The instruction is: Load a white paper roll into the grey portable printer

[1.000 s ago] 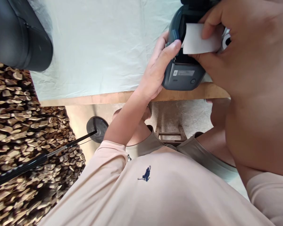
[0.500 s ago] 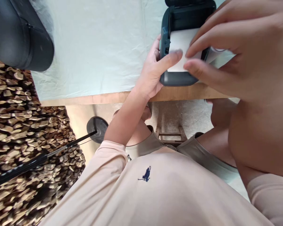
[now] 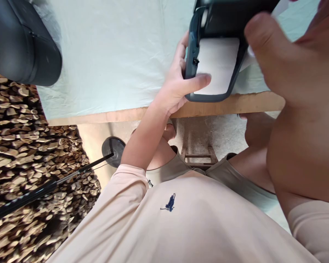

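Observation:
A dark portable printer (image 3: 190, 69) is held over the table's front edge in my left hand (image 3: 175, 80). My left thumb presses on the white paper (image 3: 219, 62) lying over the printer's face, and the fingers wrap round behind its left side. The printer's black lid (image 3: 230, 18) stands partly raised at the top of the view. Against the lid's right edge rests the thumb of my right hand (image 3: 276, 51); its other fingers are mostly hidden or out of view. More white paper shows behind the printer, on its right side.
A pale cloth (image 3: 106, 54) covers the wooden-edged table. At the far left stands a black zipped case (image 3: 24, 44). Stacked firewood (image 3: 38, 153) and a black stand with a round base (image 3: 113, 146) are at the lower left. A wooden stool (image 3: 199, 157) is below.
My right hand has left the paper and moved up and right to the lid. The lid has swung down toward the printer. My left hand keeps its hold.

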`<state>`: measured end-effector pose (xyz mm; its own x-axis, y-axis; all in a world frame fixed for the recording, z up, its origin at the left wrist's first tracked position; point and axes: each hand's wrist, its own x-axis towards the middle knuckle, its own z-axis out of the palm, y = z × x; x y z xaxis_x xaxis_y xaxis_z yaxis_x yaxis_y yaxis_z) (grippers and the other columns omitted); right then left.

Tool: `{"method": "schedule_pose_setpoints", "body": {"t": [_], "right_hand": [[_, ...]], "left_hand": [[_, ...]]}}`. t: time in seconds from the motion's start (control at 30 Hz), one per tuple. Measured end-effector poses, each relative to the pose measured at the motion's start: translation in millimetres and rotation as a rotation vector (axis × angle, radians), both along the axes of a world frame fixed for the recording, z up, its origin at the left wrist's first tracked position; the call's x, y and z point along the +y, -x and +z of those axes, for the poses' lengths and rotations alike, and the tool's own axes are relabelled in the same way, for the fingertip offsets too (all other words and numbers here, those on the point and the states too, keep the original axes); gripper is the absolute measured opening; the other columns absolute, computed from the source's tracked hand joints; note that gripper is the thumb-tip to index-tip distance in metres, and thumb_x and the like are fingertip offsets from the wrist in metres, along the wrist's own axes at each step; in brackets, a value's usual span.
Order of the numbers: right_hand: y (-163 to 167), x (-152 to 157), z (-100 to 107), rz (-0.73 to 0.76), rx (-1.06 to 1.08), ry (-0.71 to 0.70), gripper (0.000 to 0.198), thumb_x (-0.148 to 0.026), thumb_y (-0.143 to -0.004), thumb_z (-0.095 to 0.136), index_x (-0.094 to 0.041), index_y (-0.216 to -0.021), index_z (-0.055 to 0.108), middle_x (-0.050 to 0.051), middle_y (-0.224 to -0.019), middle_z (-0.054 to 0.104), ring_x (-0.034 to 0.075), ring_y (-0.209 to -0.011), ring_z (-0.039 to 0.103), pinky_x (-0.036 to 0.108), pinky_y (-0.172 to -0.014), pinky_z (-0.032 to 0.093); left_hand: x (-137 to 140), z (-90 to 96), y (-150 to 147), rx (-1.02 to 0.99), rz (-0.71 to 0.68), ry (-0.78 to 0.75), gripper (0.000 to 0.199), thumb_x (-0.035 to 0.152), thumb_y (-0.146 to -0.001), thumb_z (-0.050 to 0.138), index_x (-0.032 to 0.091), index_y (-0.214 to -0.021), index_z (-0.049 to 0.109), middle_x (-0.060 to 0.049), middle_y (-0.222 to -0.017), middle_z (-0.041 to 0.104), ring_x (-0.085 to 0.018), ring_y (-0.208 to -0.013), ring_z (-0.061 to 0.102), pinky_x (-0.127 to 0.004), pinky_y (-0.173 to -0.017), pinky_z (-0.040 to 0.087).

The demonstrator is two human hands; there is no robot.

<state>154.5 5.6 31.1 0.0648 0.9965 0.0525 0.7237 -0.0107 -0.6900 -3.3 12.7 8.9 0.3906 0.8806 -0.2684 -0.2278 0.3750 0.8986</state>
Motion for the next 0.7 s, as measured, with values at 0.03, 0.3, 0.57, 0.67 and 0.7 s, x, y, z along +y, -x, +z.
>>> {"method": "schedule_pose_setpoints", "body": {"t": [0.03, 0.3, 0.57, 0.67, 0.7], "right_hand": [[-2, 0, 3, 0.149, -0.104, -0.027, 0.083, -0.046, -0.064, -0.026, -0.028, -0.115, 0.037, -0.012, -0.110, 0.036, -0.007, -0.109, 0.036, 0.004, -0.094, 0.032], [2, -8, 15, 0.170, -0.174, 0.053, 0.062, -0.057, -0.068, 0.014, -0.027, -0.120, 0.027, -0.011, -0.111, 0.034, -0.005, -0.111, 0.035, 0.003, -0.093, 0.033], [13, -11, 15, 0.307, -0.325, -0.059, 0.058, -0.059, -0.065, 0.022, -0.032, -0.116, 0.030, -0.014, -0.115, 0.029, -0.004, -0.110, 0.033, 0.010, -0.100, 0.032], [15, -12, 10, 0.323, -0.295, -0.111, 0.053, -0.054, -0.067, 0.026, -0.031, -0.115, 0.031, -0.013, -0.114, 0.031, -0.005, -0.109, 0.034, 0.010, -0.105, 0.031], [16, -13, 8, 0.323, -0.285, -0.115, 0.051, -0.051, -0.068, 0.029, -0.031, -0.114, 0.032, -0.013, -0.114, 0.031, -0.005, -0.110, 0.034, 0.010, -0.105, 0.030]], "left_hand": [[0, -1.4, 1, -0.008, 0.003, 0.000, 0.066, 0.002, -0.068, 0.033, 0.026, -0.124, 0.009, 0.004, -0.087, 0.054, -0.013, -0.095, 0.054, -0.031, -0.085, 0.042], [6, -8.7, 9, -0.340, -0.038, 0.017, 0.038, 0.019, -0.075, 0.033, 0.017, -0.113, 0.034, 0.002, -0.095, 0.056, -0.015, -0.115, 0.037, -0.029, -0.092, 0.040], [-1, -8.0, 9, -0.272, -0.046, 0.003, 0.023, 0.029, -0.073, 0.037, 0.013, -0.082, 0.051, 0.001, -0.093, 0.057, -0.016, -0.121, 0.031, -0.032, -0.099, 0.036], [-1, -5.5, 8, -0.255, -0.033, -0.022, 0.023, 0.026, -0.075, 0.034, 0.014, -0.084, 0.051, 0.001, -0.088, 0.058, -0.016, -0.121, 0.031, -0.033, -0.098, 0.037], [-1, -4.1, 7, -0.231, -0.029, -0.009, 0.021, 0.025, -0.074, 0.034, 0.016, -0.084, 0.051, 0.000, -0.089, 0.058, -0.016, -0.121, 0.030, -0.032, -0.097, 0.038]]}}
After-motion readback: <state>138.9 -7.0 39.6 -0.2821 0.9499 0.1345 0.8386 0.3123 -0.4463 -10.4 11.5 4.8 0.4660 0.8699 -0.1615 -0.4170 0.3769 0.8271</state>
